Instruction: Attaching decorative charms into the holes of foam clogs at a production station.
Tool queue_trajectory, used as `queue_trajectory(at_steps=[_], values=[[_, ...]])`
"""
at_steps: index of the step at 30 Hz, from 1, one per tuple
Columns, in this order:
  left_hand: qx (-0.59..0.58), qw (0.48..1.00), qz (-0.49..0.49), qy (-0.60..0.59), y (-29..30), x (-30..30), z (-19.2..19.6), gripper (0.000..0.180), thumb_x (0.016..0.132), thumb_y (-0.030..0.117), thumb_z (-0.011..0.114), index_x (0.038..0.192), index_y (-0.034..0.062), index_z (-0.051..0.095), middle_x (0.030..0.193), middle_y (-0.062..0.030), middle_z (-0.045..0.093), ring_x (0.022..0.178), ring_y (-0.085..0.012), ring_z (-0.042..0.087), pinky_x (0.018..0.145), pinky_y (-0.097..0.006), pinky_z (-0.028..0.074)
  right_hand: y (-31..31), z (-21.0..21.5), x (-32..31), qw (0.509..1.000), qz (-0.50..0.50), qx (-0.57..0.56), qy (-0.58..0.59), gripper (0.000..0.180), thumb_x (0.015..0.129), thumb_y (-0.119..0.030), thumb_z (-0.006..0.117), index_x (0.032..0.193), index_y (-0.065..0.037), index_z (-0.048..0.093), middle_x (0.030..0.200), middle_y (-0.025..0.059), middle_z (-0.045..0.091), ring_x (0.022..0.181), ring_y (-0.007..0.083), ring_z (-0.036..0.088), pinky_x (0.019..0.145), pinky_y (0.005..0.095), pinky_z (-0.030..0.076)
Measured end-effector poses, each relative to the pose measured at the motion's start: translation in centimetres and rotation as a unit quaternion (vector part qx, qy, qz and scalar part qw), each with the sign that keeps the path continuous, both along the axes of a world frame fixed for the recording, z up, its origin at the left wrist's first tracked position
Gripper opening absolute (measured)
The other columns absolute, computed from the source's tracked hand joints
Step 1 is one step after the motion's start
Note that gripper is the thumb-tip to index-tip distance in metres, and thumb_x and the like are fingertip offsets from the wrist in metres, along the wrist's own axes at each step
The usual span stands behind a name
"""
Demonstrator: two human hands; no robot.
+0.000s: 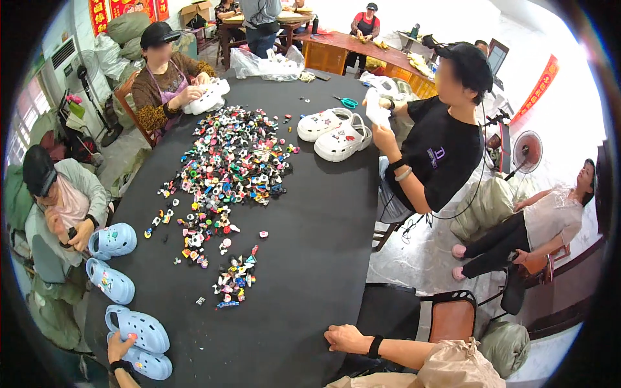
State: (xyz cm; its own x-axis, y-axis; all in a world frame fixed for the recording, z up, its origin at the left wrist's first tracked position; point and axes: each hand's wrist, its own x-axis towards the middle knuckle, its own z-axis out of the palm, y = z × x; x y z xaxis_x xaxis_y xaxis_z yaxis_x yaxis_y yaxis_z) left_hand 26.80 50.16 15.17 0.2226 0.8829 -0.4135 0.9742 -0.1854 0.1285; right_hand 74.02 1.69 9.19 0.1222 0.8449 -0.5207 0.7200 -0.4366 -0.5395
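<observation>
My left hand (118, 348), a black band on its wrist, grips a light blue clog (147, 365) at the lower left, the thumb over its edge. Right beside it, partly overlapping, is another light blue clog (143, 328) with ventilation holes and no charms that I can see. Farther along the same table edge stand two more blue clogs (111, 282), bearing small coloured charms. My right hand (346, 338) rests in a loose fist on the black table (304, 284), near its right side; nothing shows in it. A small group of colourful shoe charms (236, 279) lies between my hands.
A large heap of charms (233, 161) spreads over the table's middle. White clogs (343, 139) with charms and teal-handled scissors (349, 102) lie toward the far right. Co-workers sit at both sides, two holding white clogs. Chairs (451, 317) stand right of my right hand.
</observation>
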Motion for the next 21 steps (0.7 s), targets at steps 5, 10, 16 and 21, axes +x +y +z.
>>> queue_trajectory(at_steps=[5, 10, 16, 21], values=[[0.004, 0.996, 0.019, -0.092, -1.0, -3.1, -1.5, 0.053, 0.057, 0.016, 0.08, 0.103, -0.0012, 0.06, 0.109, -0.0202, 0.058, 0.103, -0.0339, 0.056, 0.088, -0.041, 0.045, -0.4, -0.6, 0.1, 1.0, 0.0, 0.017, 0.004, 0.024, 0.069, -0.02, 0.076, 0.079, -0.007, 0.058, 0.086, 0.0105, 0.058, 0.082, 0.0313, 0.062, 0.069, 0.0421, 0.051], [0.152, 0.976, -0.075, -0.135, -4.3, -3.1, -3.4, 0.036, 0.052, -0.005, 0.067, 0.086, -0.0031, 0.057, 0.097, -0.0169, 0.053, 0.095, -0.0365, 0.054, 0.085, -0.039, 0.044, -1.2, -1.3, 0.2, 0.999, 0.0, 0.034, -0.006, 0.023, 0.067, -0.019, 0.075, 0.079, -0.008, 0.059, 0.085, 0.0096, 0.059, 0.081, 0.0307, 0.063, 0.068, 0.0422, 0.051], [0.273, 0.945, -0.089, -0.155, -6.8, -3.6, -4.5, 0.024, 0.055, -0.007, 0.059, 0.078, -0.002, 0.052, 0.09, -0.019, 0.05, 0.091, -0.039, 0.051, 0.082, -0.041, 0.041, -1.6, -2.4, 0.2, 0.997, 0.008, 0.073, -0.024, 0.022, 0.066, -0.021, 0.073, 0.078, -0.009, 0.06, 0.085, 0.0089, 0.06, 0.08, 0.0305, 0.063, 0.069, 0.0428, 0.051], [0.13, 0.975, -0.174, 0.044, -13.7, 3.2, 2.4, 0.042, 0.081, 0.018, 0.064, 0.116, -0.0035, 0.055, 0.109, -0.02, 0.06, 0.108, -0.0321, 0.053, 0.093, -0.042, 0.04, -2.2, -2.9, 0.8, 0.997, 0.007, 0.069, -0.037, 0.025, 0.069, -0.026, 0.073, 0.082, -0.01, 0.06, 0.088, 0.0086, 0.06, 0.083, 0.031, 0.063, 0.067, 0.0432, 0.051]])
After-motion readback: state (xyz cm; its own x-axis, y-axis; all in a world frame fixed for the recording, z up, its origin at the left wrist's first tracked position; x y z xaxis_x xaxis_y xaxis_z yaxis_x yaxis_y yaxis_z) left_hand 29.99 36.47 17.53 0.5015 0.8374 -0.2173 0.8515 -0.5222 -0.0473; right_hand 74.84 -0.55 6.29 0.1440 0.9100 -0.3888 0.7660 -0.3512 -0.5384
